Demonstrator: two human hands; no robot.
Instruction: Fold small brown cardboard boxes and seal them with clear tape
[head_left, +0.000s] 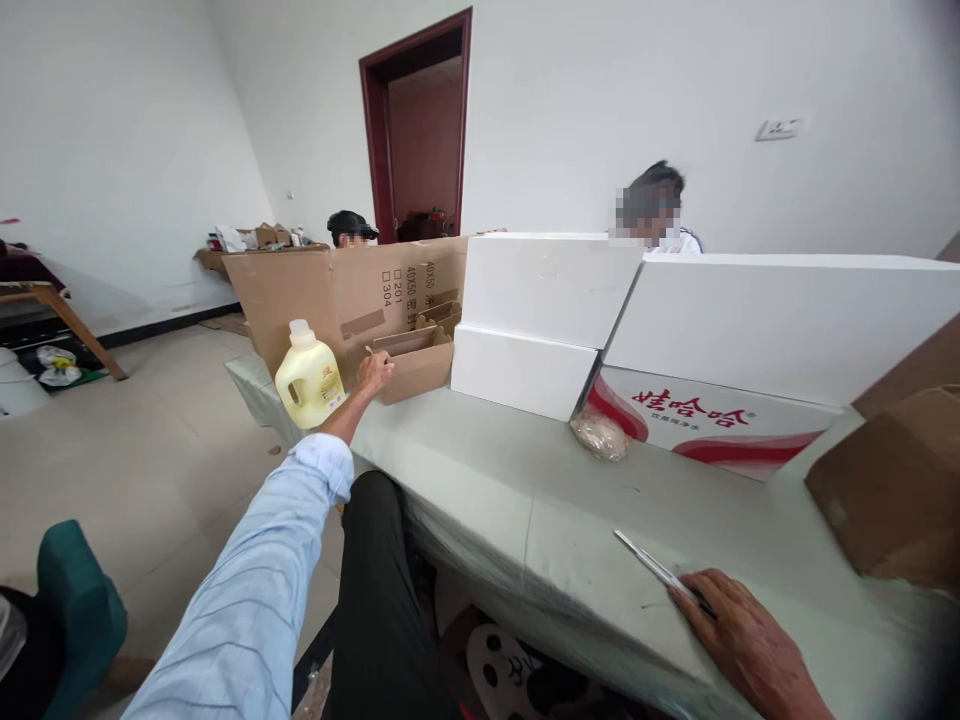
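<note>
My left hand [374, 374] reaches out to the far left of the table, fingers closed, at the near corner of a small open cardboard box [416, 372]. A small pale tip shows at its fingers; what they hold, if anything, I cannot make out. Just left of my wrist stands a yellow plastic jug [313, 383] with a white cap. On the right, my right hand [739, 628] rests on the tablecloth, fingers closed round the near end of a slim silver tool [649, 562]. Its thin end points away to the left; its exact kind is unclear.
White boxes [536, 295] stand stacked along the green-covered table [480, 460], beside a red-and-white carton [712, 425] and a clear plastic bundle [601, 434]. A large cardboard sheet [360, 290] rises behind the jug. A brown bag [892, 490] sits right. Two people are beyond the boxes.
</note>
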